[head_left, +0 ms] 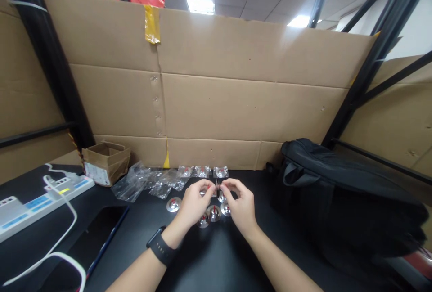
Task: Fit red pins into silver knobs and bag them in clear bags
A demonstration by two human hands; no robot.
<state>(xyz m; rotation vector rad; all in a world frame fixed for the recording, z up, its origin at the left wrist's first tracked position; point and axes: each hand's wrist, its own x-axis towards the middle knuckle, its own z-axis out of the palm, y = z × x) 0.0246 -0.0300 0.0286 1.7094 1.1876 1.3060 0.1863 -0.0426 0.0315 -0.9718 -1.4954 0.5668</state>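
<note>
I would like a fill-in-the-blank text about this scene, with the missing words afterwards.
A smartwatch is on the ____ wrist.
Beyond the left hand and right hand, ____ wrapped metal pieces lie in a row.
The black bag lies to the ____ of both hands.
A ____ cable passes over the phone.

Missing words: left; three; right; white.

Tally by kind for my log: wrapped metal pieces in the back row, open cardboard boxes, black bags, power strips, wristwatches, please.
Wrapped metal pieces: 3
Open cardboard box: 1
Black bag: 1
Power strip: 1
Wristwatch: 1
Total: 7
</note>
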